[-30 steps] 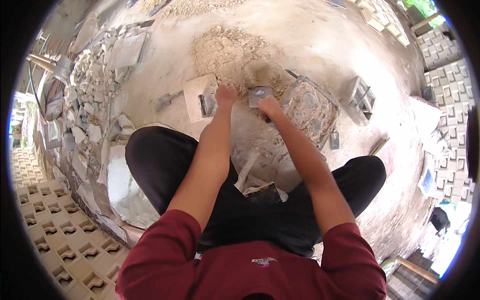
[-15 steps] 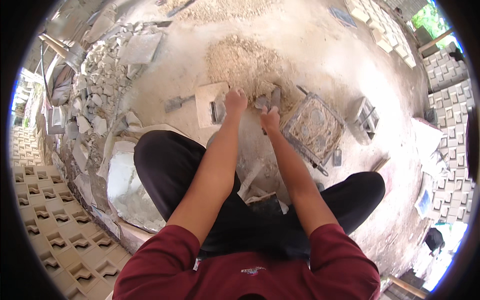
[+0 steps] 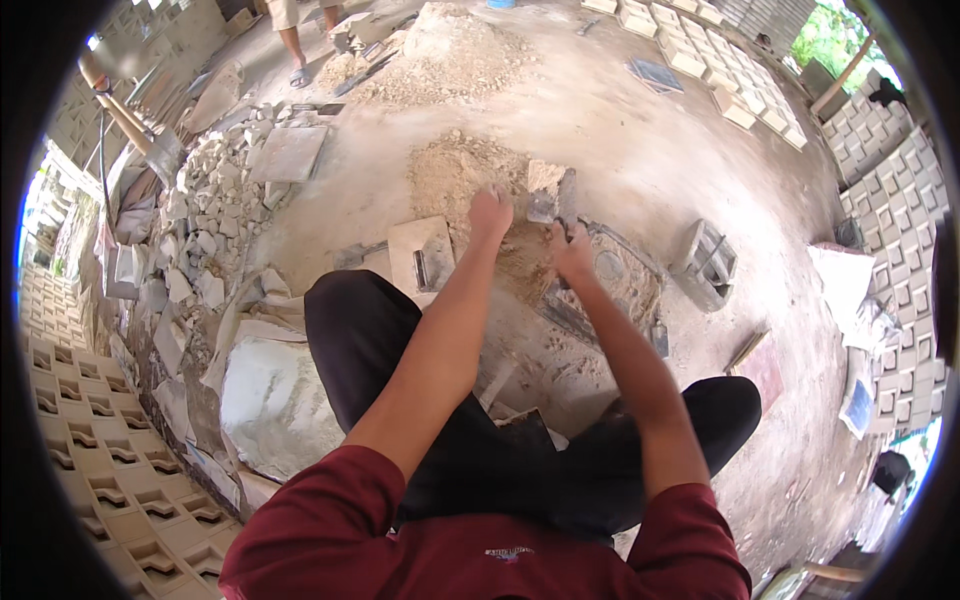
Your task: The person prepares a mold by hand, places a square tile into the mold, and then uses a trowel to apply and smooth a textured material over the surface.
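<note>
My right hand is closed round the handle of a trowel with a broad, dusty grey blade. The blade points away from me, at the far left corner of a rectangular mould packed with sandy mix. My left hand is closed over the near edge of a heap of crumbly tan mix; whatever its fingers may hold is hidden. Left of that hand a pale square board with a slot-like dark handle lies on the floor, and beside it rests a flat grey tool.
A grey box-like block with bars stands right of the mould. Broken white rubble is piled at the left. Patterned blocks are stacked at both sides. Another person's leg shows at the far left, near a larger heap.
My right hand has swung the trowel right, from the mix to the mould's far left corner. The left hand has moved slightly right. The view has tilted up, bringing another person's legs in.
</note>
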{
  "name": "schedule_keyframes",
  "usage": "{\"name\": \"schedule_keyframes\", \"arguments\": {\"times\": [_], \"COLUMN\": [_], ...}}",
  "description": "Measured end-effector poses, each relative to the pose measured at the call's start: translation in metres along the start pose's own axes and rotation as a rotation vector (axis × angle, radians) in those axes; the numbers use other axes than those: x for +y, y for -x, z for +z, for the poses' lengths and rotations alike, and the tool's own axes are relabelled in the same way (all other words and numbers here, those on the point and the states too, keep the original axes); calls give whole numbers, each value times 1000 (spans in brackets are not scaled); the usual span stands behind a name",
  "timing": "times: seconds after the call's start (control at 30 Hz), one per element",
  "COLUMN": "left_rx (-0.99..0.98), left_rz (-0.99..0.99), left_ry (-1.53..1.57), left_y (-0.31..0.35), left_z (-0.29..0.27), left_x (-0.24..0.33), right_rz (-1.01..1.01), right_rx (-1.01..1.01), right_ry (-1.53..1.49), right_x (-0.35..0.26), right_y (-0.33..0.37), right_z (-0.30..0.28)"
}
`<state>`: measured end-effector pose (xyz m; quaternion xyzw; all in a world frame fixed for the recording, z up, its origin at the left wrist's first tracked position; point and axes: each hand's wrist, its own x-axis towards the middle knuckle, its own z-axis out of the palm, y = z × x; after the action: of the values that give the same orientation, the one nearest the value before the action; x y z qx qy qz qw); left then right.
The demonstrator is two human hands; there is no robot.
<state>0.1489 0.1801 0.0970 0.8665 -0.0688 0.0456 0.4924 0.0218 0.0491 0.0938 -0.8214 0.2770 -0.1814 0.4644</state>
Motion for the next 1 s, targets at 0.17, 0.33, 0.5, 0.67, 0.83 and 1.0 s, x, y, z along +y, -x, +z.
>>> {"name": "schedule_keyframes", "arguments": {"times": [0.17,0.33,0.5,0.67,0.83,1.0], "left_rx": [-38,-374,-573,-579,-434,-526], "left_rz": [121,180,127,118,389,576], "left_ry": [-29,189,29,8,-458,-456], "left_y": [4,41,107,127,153,153], "left_z": [30,75,109,118,132,153], "left_x": [-5,-7,-13,-29,-14,15], "right_rz": [81,127,9,-110,-117,-27], "right_rx": [-105,-198,-235,-386,-440,-355], "right_ry": [33,217,453,620,817,723], "right_x": [-29,-1,58,45,36,45], "right_y": [14,46,85,102,121,108], "right_z": [-88,-199,-226,-193,-214,-244]}}
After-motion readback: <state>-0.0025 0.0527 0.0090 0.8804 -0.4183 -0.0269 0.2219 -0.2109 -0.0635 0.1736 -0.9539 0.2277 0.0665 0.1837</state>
